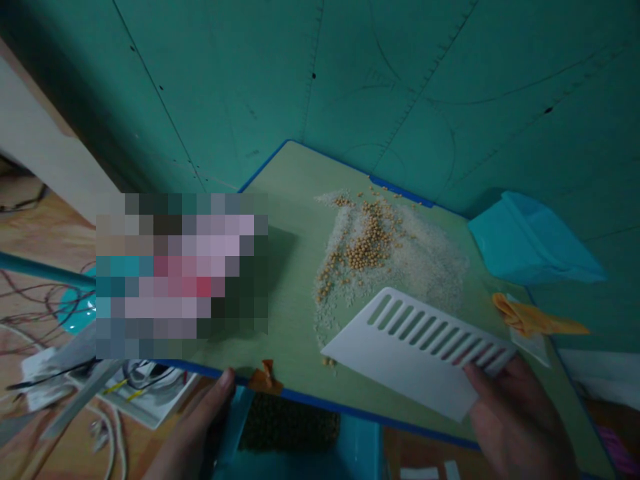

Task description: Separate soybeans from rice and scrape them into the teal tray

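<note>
My right hand (520,413) grips a white scraper (400,360) with a row of slots by its right end, thumb on top. The scraper is tilted over the front of a pale green board (280,300) with a blue edge. Behind its slotted side lies a spread pile of white rice-like grains (430,260), with round tan beans (370,240) heaped in the middle. My left hand (195,427) is at the board's front edge, thumb up; its other fingers are mostly hidden. Beside it, under the edge, stands a blue bin (360,447) holding small dark grains (287,423).
A blue scoop-like container (530,237) and an orange cloth (535,317) lie at the board's right. A green wall (350,80) rises behind. A pixelated patch (175,273) covers the left side. Cables and a white tray (155,407) are on the floor.
</note>
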The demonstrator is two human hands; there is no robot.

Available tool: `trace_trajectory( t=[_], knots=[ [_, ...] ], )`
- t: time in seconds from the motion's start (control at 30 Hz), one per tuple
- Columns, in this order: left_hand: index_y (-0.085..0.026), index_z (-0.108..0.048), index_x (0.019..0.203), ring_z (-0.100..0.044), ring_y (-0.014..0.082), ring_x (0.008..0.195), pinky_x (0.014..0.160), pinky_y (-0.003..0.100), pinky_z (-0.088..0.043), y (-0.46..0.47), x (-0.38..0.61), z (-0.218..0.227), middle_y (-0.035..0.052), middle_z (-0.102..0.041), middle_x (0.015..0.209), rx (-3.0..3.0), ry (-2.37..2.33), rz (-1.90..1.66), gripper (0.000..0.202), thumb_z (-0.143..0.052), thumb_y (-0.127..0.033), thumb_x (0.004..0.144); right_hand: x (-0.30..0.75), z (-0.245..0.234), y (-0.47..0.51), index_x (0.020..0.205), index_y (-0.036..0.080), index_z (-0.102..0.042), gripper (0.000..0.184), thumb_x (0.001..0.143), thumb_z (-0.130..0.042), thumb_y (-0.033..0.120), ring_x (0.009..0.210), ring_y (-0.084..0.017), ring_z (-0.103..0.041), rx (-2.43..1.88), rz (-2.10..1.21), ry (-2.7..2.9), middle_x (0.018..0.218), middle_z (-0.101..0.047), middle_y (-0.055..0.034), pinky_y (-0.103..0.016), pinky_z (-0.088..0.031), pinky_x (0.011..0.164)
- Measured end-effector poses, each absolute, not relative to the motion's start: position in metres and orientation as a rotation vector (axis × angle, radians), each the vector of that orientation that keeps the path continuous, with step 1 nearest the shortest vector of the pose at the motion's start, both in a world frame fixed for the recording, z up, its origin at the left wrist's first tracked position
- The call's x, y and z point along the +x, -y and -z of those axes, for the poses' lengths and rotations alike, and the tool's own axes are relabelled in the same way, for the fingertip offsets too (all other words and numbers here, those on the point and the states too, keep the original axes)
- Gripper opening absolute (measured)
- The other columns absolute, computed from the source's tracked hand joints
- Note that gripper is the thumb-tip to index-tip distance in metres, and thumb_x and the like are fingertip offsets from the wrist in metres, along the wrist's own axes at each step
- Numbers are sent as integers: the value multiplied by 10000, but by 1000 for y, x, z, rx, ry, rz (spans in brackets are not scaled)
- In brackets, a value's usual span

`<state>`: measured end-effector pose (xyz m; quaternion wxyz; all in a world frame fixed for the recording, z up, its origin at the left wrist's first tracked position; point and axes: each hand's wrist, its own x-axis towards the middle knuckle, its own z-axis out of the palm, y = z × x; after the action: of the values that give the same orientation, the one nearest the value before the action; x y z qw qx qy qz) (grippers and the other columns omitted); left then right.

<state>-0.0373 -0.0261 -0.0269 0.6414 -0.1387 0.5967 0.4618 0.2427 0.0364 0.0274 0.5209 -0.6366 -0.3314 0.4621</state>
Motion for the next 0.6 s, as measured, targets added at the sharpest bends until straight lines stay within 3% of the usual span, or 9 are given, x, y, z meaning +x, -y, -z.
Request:
trace_trajectory(
  t=[0.17,0.33,0.47,0.6],
  knots=[
    [-335,-669,970,-693,195,738,659,270,-579,23,-40,27,-94,-754,846,-245,-1332,-1149,393,-751,-353,586,231,-34,-34,859,255,-636,260,619,-721,309,861,-267,-653,-1529,-1100,853,934,-702,-65,-431,-497,823],
    [-284,-683,964,-696,197,727,625,238,-572,22,-40,25,-53,-762,772,-279,-1280,-1082,387,-744,-378,593,229,-37,-33,891,264,-642,269,635,-713,304,875,-266,-654,-1511,-1158,894,944,-699,-76,-391,-518,773],
    [-287,-700,884,-695,198,730,542,221,-569,20,-39,22,-67,-758,718,-276,-1270,-1110,362,-776,-367,540,228,-35,-32,999,258,-626,349,660,-691,309,916,-277,-642,-1502,-1199,876,995,-688,-91,-402,-518,768],
    [-252,-711,817,-686,222,826,637,240,-573,22,-38,23,-39,-764,772,-290,-1297,-1088,352,-790,-393,505,229,-32,-26,1085,258,-597,443,655,-696,296,913,-274,-644,-1542,-1226,889,990,-693,-80,-407,-501,805]
  ],
)
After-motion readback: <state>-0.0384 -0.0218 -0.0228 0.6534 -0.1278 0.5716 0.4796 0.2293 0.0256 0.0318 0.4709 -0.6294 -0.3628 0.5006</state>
